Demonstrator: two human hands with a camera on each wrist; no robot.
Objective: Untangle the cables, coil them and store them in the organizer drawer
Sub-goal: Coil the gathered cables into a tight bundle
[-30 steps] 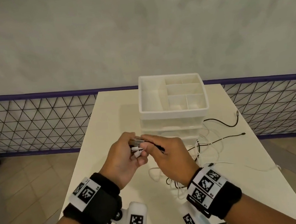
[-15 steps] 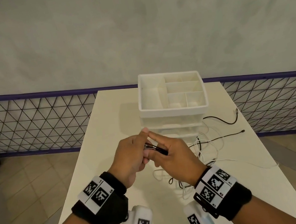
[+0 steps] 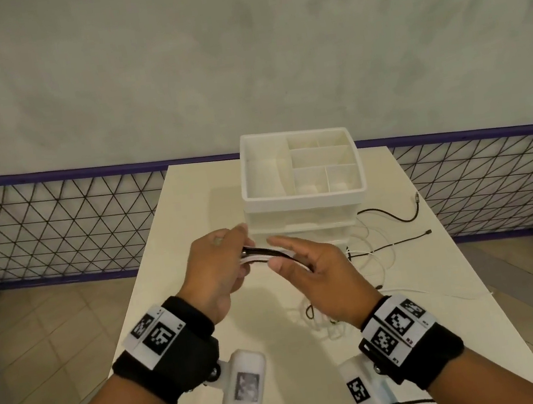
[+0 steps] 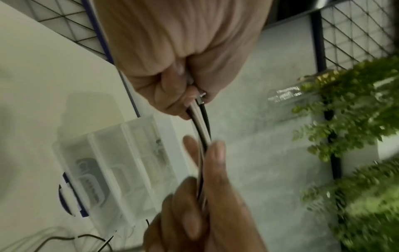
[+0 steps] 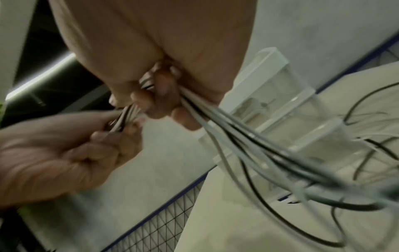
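Note:
A bundle of white and black cables (image 3: 260, 255) stretches between my two hands just in front of the white organizer (image 3: 305, 198). My left hand (image 3: 231, 257) grips the bundle's plug ends in a fist (image 4: 194, 95). My right hand (image 3: 284, 254) holds the same bundle a little to the right, thumb and forefinger along it (image 4: 207, 153) and the other fingers curled round it (image 5: 164, 100). Behind the right hand the cables (image 5: 248, 141) fan out and hang down to a loose tangle (image 3: 363, 253) on the table. The organizer's top tray is divided into several compartments; its drawers look shut.
A black cable (image 3: 396, 217) and thin white ones trail over the table (image 3: 192, 218) to the right of the organizer. A wire-mesh fence (image 3: 58, 229) with a purple rail runs behind the table. Green foliage (image 4: 356, 119) shows in the left wrist view.
The hands have drawn apart: my right hand has slid rightward along the bundle, and a longer stretch of cable now shows between them. My left hand keeps its grip on the ends.

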